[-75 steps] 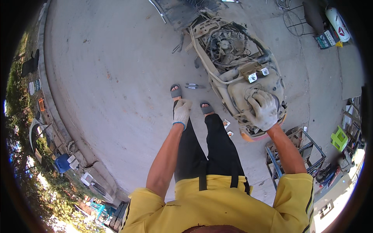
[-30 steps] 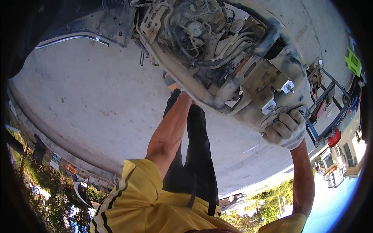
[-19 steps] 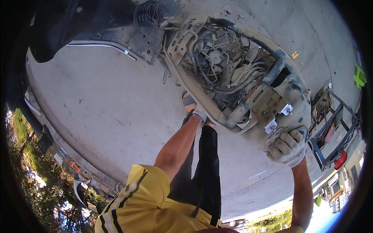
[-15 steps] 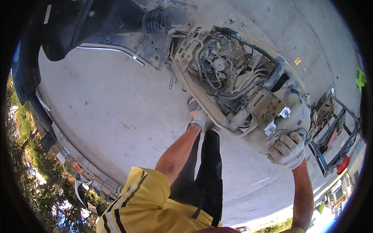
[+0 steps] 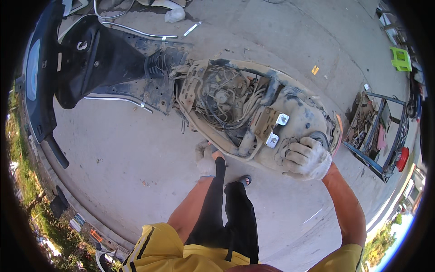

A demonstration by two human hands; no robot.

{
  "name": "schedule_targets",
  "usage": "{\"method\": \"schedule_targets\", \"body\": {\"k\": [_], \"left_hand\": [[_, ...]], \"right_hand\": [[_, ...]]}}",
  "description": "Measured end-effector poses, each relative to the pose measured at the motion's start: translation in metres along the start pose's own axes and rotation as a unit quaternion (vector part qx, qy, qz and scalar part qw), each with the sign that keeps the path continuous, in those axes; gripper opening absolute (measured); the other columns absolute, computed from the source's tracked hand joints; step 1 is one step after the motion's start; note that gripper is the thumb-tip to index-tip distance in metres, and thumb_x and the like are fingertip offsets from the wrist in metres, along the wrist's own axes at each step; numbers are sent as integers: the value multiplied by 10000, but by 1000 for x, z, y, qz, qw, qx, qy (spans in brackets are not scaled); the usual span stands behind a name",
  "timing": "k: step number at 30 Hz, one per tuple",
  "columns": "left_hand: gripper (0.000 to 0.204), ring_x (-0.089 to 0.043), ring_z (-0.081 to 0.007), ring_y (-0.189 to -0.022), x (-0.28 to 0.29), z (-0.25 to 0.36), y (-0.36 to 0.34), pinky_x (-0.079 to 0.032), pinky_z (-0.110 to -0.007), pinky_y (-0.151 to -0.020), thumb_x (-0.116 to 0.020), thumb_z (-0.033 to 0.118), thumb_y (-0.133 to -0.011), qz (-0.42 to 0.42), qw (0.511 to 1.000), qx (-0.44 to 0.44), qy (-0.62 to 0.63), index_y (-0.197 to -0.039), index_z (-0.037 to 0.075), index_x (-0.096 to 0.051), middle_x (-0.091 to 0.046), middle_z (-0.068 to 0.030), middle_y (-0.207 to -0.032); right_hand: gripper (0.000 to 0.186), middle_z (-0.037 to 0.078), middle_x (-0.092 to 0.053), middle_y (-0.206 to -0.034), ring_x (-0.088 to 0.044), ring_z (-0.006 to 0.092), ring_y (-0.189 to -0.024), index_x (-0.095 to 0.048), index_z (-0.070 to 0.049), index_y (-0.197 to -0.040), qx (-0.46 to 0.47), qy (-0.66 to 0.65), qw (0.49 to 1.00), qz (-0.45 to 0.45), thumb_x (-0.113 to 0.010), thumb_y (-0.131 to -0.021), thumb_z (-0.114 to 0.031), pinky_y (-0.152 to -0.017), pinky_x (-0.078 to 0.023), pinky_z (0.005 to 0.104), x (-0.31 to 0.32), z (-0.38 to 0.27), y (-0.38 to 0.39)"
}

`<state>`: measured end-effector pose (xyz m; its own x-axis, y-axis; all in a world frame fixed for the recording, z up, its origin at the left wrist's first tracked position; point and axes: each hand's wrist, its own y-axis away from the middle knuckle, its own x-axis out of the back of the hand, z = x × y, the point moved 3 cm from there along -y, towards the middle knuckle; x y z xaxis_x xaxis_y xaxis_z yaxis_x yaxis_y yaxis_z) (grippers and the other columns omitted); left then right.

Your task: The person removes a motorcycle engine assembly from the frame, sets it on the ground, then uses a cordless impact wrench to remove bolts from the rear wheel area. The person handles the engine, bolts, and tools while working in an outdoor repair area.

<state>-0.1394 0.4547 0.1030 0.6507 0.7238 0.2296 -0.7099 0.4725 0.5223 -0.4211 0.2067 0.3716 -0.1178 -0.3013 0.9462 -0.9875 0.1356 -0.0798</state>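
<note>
A stripped scooter (image 5: 253,140) stands before me, its dusty frame, engine and cables bared. My right hand (image 5: 308,157), in a grey-white work glove, rests with bent fingers on the top of the dusty tank (image 5: 294,106) at its rear. A dark round ring (image 5: 321,137) shows just beyond the knuckles; what lies under the palm is hidden. My left hand (image 5: 205,157), gloved too, hangs low beside the near frame rail (image 5: 213,136), by my foot. Its fingers look loosely apart, with nothing seen in them. A rusty bracket with shiny metal tabs (image 5: 267,124) sits left of my right hand.
The scooter's black front panel and handlebar (image 5: 41,77) reach to the far left. On the right stand a metal frame (image 5: 378,136) with scrap in it, a red round thing (image 5: 402,158) and a green plastic stool (image 5: 401,59). Plants (image 5: 22,181) line the left edge.
My view has shifted, bringing more of the scooter's front into sight. My left hand has moved left along the near rail. The right hand keeps its place on the rear tank.
</note>
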Motion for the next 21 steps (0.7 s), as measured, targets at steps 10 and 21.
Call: {"method": "schedule_targets", "body": {"k": [10, 21], "left_hand": [[446, -555, -435, -1241, -104, 140, 139, -442, -553, -1038, -640, 257, -1028, -187, 814, -487, -255, -1350, -43, -573, -588, -237, -1364], [346, -568, -463, -1148, -101, 114, 119, -437, -566, -979, -677, 283, -964, -69, 776, -527, -339, -1160, 12, -587, -617, -216, -1259]], "right_hand": [[336, 40, -628, -1031, -628, 257, -1076, -678, -136, -1038, 20, -52, 997, 55, -734, -771, -332, -936, -497, 443, -2, -2, 39], [388, 65, -676, -1175, -649, 276, -1149, -712, -162, -1108, -1, -22, 996, 92, -813, -760, -303, -975, -498, 454, 1, -21, 42]]}}
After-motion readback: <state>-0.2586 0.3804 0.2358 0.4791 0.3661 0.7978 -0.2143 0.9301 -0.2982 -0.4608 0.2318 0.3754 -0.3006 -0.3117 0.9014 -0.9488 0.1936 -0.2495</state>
